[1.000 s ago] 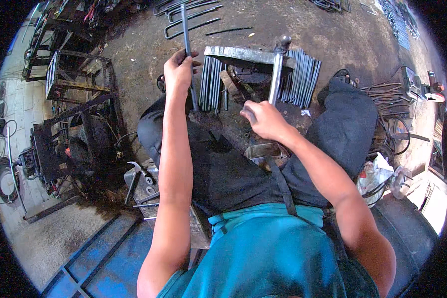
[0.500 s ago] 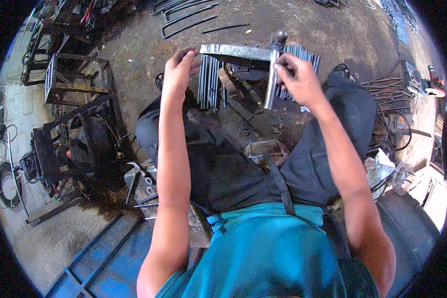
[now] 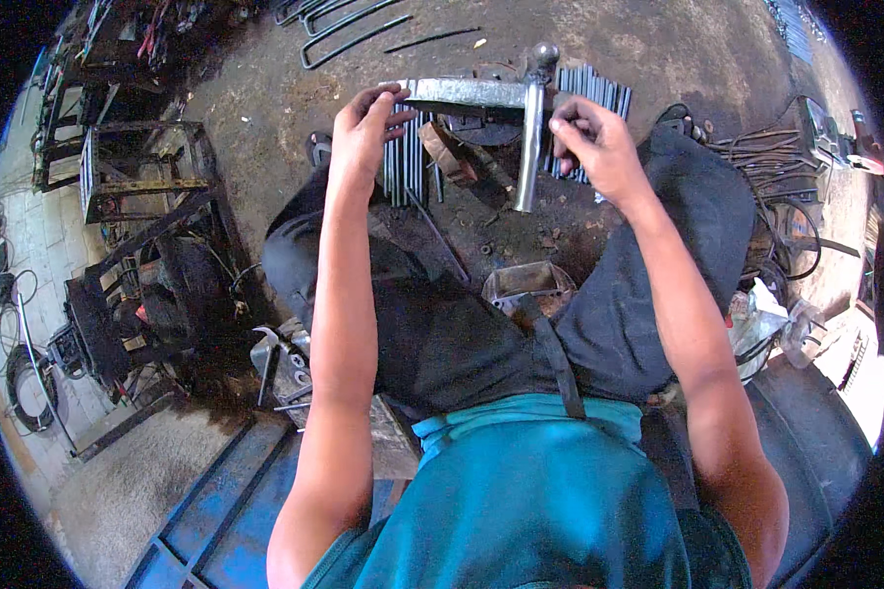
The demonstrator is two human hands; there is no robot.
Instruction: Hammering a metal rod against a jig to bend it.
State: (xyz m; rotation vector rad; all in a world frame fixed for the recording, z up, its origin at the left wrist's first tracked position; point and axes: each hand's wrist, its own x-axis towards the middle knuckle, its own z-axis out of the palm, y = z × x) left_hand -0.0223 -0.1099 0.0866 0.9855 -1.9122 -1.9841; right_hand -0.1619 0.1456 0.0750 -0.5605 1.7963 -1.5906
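Note:
A ball-peen hammer (image 3: 530,147) with a shiny metal handle rests across the right end of a flat, silvery steel block (image 3: 471,92), its handle pointing toward me. Just right of the handle is my right hand (image 3: 604,152), its fingers loosely curled and a small gap between them and the hammer. At the block's left end my left hand (image 3: 363,133) has its fingers apart, close to the edge, with nothing visible in them. Below the block, a brownish block (image 3: 444,155) leans at a slant.
Bundles of straight metal rods (image 3: 403,162) lie under the block on both sides. Bent rods (image 3: 349,34) are on the floor beyond. Between my legs sits a small metal tray (image 3: 528,283). A claw hammer (image 3: 268,358) lies by my left thigh, and a metal frame (image 3: 147,177) stands farther left.
My right hand has come off the hammer handle and shifted slightly right. The hammer stays on the block. My left hand remains near the block's left end.

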